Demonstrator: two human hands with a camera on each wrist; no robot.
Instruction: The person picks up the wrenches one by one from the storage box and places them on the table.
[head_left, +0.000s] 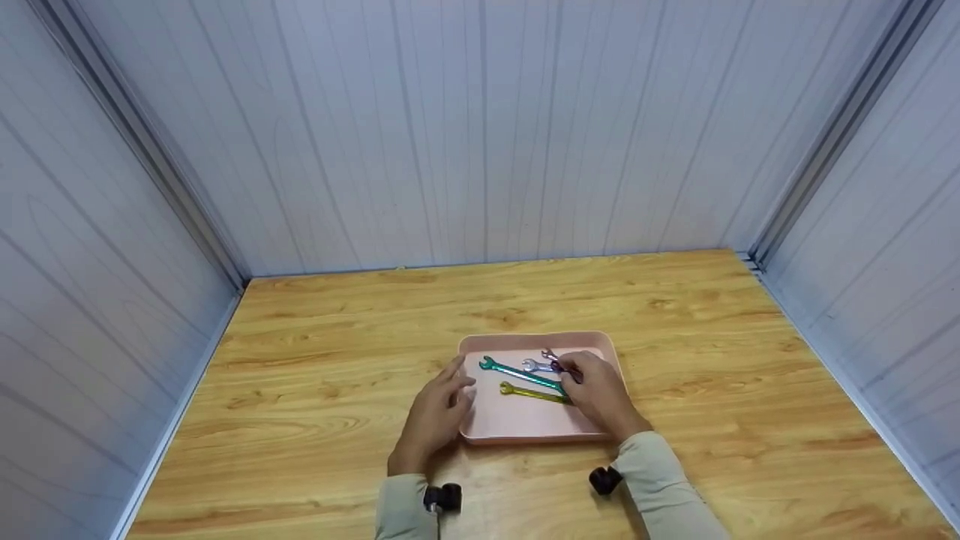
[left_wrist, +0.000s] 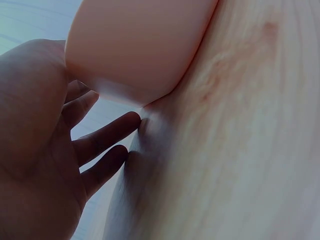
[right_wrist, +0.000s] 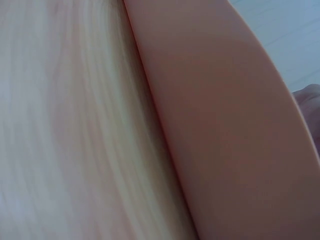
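— Pink tray (head_left: 525, 424) on wood table (head_left: 315, 375), 3 wrenches inside?
— Yep. Right hand (head_left: 600, 394) pinches purple wrench (head_left: 559, 365); left hand (head_left: 439, 412), fingers relaxed, rests against tray's left rim.

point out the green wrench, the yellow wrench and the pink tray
green wrench (head_left: 517, 372), head view, on the middle of its shaft.
yellow wrench (head_left: 529, 393), head view, on its shaft near the open end.
pink tray (head_left: 534, 341), head view, on its far rim.

I'm seeing open bench (head_left: 315, 352) lying all around the pink tray (head_left: 525, 427); walls (head_left: 480, 135) are closing three sides.
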